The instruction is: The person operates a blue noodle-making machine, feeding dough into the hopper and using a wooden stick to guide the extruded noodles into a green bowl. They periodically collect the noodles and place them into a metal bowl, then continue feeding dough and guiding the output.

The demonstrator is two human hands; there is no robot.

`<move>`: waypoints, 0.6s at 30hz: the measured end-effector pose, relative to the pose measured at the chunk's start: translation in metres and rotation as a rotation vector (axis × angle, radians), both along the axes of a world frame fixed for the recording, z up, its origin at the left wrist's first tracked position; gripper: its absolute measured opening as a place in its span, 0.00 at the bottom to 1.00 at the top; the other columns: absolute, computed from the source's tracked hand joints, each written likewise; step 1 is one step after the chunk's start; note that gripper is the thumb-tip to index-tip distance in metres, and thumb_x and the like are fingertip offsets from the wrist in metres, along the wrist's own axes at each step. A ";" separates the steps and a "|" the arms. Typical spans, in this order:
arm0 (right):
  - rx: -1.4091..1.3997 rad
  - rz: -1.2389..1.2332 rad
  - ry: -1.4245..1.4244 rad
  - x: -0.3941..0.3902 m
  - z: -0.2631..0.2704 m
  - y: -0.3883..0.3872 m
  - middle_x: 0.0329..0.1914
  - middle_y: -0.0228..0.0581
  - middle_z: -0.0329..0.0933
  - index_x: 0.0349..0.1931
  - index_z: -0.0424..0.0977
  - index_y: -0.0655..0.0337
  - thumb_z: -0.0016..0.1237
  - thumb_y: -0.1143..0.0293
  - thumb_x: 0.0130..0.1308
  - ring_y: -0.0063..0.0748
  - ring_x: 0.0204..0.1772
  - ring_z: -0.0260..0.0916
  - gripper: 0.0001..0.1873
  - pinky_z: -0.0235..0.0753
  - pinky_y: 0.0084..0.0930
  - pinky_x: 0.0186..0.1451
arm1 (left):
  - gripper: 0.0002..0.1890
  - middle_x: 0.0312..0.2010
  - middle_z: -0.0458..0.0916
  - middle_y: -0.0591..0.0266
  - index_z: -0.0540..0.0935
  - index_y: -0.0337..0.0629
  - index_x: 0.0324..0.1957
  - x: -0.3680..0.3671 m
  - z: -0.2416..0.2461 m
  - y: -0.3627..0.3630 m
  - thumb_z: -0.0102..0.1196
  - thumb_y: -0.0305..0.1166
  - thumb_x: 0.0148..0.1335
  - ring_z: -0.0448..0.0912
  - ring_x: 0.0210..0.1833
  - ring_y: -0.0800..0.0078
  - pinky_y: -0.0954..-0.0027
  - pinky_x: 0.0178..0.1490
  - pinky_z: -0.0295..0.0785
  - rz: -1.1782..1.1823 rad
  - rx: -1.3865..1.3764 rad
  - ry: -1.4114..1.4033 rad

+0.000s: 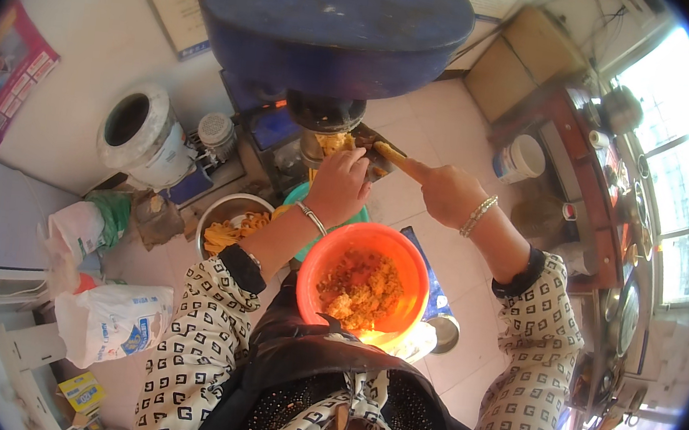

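Observation:
My left hand [340, 183] touches yellow dough [334, 143] at the mouth of a metal cylinder under the blue machine head [332, 31]. Its fingertips are partly hidden, so whether they grip any dough is unclear. In my right hand [452, 195] is a short wooden stick [402, 160], its far end over the dark metal ledge beside the cylinder. Close to my body, an orange-red plastic bucket [419, 267] holds crumbly yellow dough [368, 290]. A teal basin [354, 216] is partly covered by my left forearm and the bucket.
To the left, a steel bowl [206, 216] contains yellow noodles [234, 232]. A round metal drum [157, 139], a motor [218, 132] and plastic sacks [113, 323] stand beyond. On the right are a white bucket [526, 155] and a red-brown wooden counter [591, 203]. A small metal pot [446, 334] sits beside the bucket.

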State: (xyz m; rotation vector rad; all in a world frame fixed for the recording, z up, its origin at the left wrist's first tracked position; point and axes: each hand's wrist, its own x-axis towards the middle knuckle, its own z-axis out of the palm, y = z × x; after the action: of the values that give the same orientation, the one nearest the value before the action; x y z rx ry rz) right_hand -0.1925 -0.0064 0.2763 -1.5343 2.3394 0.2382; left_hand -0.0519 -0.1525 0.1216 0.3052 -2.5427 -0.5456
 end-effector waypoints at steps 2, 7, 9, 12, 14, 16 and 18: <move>-0.003 0.012 -0.014 0.002 -0.014 -0.015 0.36 0.49 0.83 0.74 0.61 0.41 0.43 0.76 0.64 0.50 0.40 0.83 0.36 0.81 0.44 0.40 | 0.22 0.58 0.77 0.49 0.77 0.33 0.54 0.006 -0.005 -0.002 0.63 0.30 0.59 0.73 0.63 0.50 0.52 0.68 0.67 -0.047 0.027 0.067; 0.044 0.135 0.037 -0.001 -0.016 -0.047 0.37 0.50 0.83 0.74 0.61 0.42 0.42 0.76 0.65 0.50 0.41 0.83 0.35 0.81 0.43 0.40 | 0.20 0.55 0.77 0.49 0.77 0.33 0.53 0.015 -0.007 -0.007 0.63 0.27 0.58 0.72 0.64 0.49 0.52 0.68 0.68 -0.173 0.065 0.175; -0.035 0.127 0.025 -0.007 0.000 -0.038 0.34 0.51 0.82 0.70 0.67 0.44 0.43 0.74 0.67 0.52 0.38 0.82 0.30 0.81 0.45 0.40 | 0.20 0.55 0.77 0.49 0.77 0.33 0.53 0.019 -0.005 -0.010 0.63 0.27 0.59 0.72 0.64 0.48 0.51 0.67 0.68 -0.236 0.112 0.249; -0.097 0.132 0.009 -0.009 0.019 -0.020 0.31 0.51 0.82 0.67 0.71 0.46 0.44 0.73 0.68 0.52 0.35 0.82 0.26 0.80 0.45 0.39 | 0.22 0.56 0.76 0.46 0.76 0.32 0.56 0.028 -0.006 -0.013 0.62 0.30 0.61 0.71 0.64 0.46 0.50 0.69 0.66 0.005 -0.044 0.349; -0.093 0.122 -0.005 -0.004 0.021 -0.011 0.29 0.51 0.81 0.67 0.70 0.45 0.45 0.72 0.69 0.52 0.33 0.82 0.26 0.80 0.45 0.38 | 0.23 0.57 0.76 0.44 0.75 0.30 0.57 0.031 -0.007 -0.016 0.61 0.32 0.62 0.70 0.65 0.45 0.49 0.70 0.65 0.118 -0.021 0.215; -0.075 0.123 -0.055 0.003 0.015 -0.008 0.28 0.50 0.81 0.69 0.67 0.44 0.46 0.72 0.69 0.52 0.32 0.82 0.28 0.80 0.45 0.37 | 0.29 0.59 0.75 0.42 0.74 0.26 0.59 0.032 -0.008 -0.017 0.60 0.40 0.64 0.68 0.66 0.44 0.46 0.73 0.59 0.149 -0.043 0.120; -0.045 0.131 0.009 0.008 0.005 -0.012 0.28 0.51 0.81 0.73 0.62 0.42 0.46 0.72 0.69 0.53 0.32 0.82 0.31 0.80 0.45 0.36 | 0.33 0.59 0.75 0.41 0.74 0.25 0.59 0.032 -0.007 -0.017 0.60 0.46 0.64 0.68 0.66 0.44 0.44 0.73 0.57 0.130 -0.151 0.106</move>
State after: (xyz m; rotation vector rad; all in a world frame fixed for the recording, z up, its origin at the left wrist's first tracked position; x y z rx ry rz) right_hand -0.1843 -0.0180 0.2817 -1.7138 2.2676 0.2254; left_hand -0.0201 -0.1690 0.1145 0.3740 -2.4251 -0.3102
